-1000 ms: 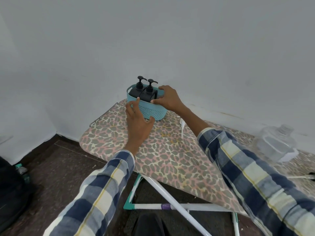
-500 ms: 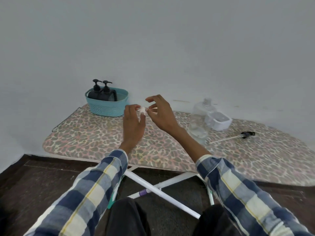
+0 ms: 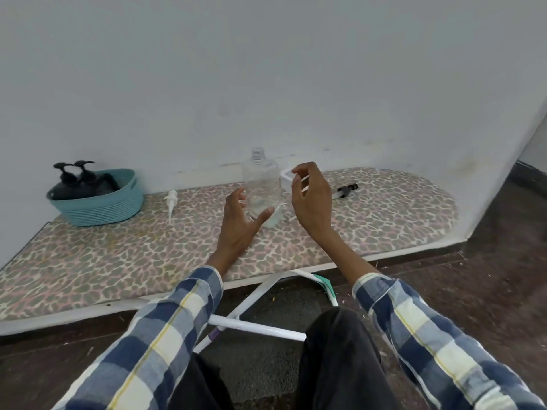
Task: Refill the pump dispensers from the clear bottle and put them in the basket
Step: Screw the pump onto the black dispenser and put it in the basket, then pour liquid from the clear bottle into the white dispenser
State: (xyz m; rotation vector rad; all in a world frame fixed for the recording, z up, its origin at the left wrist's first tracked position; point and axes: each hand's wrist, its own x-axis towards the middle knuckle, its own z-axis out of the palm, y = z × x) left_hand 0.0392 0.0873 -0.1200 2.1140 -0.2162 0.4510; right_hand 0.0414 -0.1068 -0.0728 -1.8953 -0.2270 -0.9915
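Now both hands are up over the ironing board (image 3: pixel 384 220), and neither one has hold of anything. Left hand (image 3: pixel 239 226) first: fingers spread and loosely bent, thumb reaching out toward the base of the clear bottle (image 3: pixel 262 187), very close to it (whether the thumb tip actually touches the plastic, I can't tell). Right hand (image 3: pixel 312 199) hangs just on the other side of that bottle, fingers relaxed and curled a little, holding nothing. So the bottle stands upright between the two hands, cap off, threaded neck bare, a shallow pool of clear liquid in the bottom.

Just behind the right fingers peeks a white container (image 3: pixel 285 176), mostly hidden. Beyond the right hand, farther out, a black pump head (image 3: pixel 346 190) lies on its side on the leopard-print cover. Out past the left fingers, a white pump head (image 3: pixel 171 201) lies flat, tube pointing toward the near edge. Farther left again, the teal basket (image 3: pixel 100 205) sits at the end of the board by the wall, with two black pump dispensers (image 3: pixel 80 180) standing side by side inside it.
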